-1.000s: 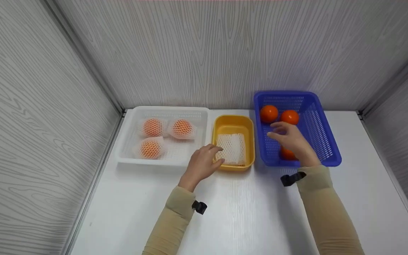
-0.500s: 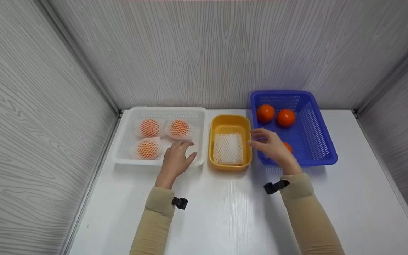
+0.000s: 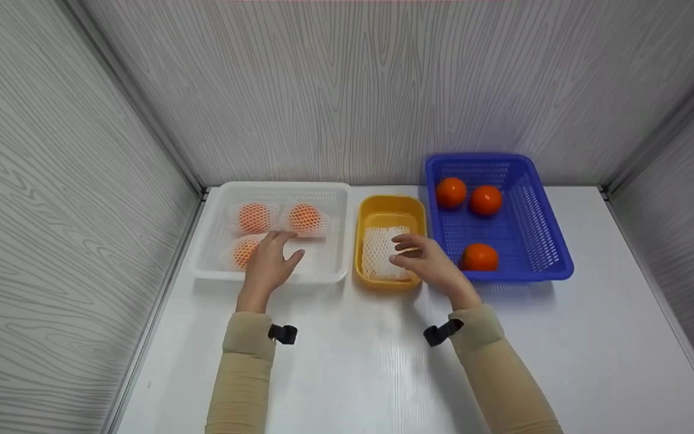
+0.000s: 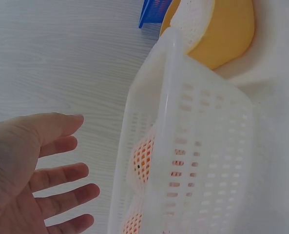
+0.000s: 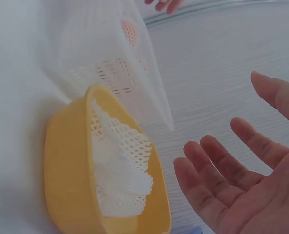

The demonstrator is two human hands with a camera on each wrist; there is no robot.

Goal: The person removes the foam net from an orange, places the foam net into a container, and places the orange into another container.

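Observation:
My left hand [image 3: 267, 263] hovers over the front of a white basket [image 3: 323, 260], its fingers relaxed and nothing in them. In that basket lie three round orange-red fruits in white foam nets: two at the back [image 3: 255, 217] and a front one [image 3: 243, 252] partly hidden by the hand. My right hand [image 3: 428, 264] is above the right side of a yellow tub [image 3: 390, 208], loosely bent and holding nothing. Flat white foam nets [image 3: 378, 253] lie in the tub. In the right wrist view the fingers [image 5: 222, 165] stand apart from the tub.
A blue basket [image 3: 518, 241] stands to the right of the tub with three bare orange-red fruits, two at the back [image 3: 485, 200] and one at the front [image 3: 479, 258]. Wood-grain panels [image 3: 335, 90] enclose the white table [image 3: 371, 361] at the back and sides.
My left hand has moved left from beside the yellow tub to over the white basket. My right hand has moved left from the blue basket to above the tub, uncovering the front bare fruit.

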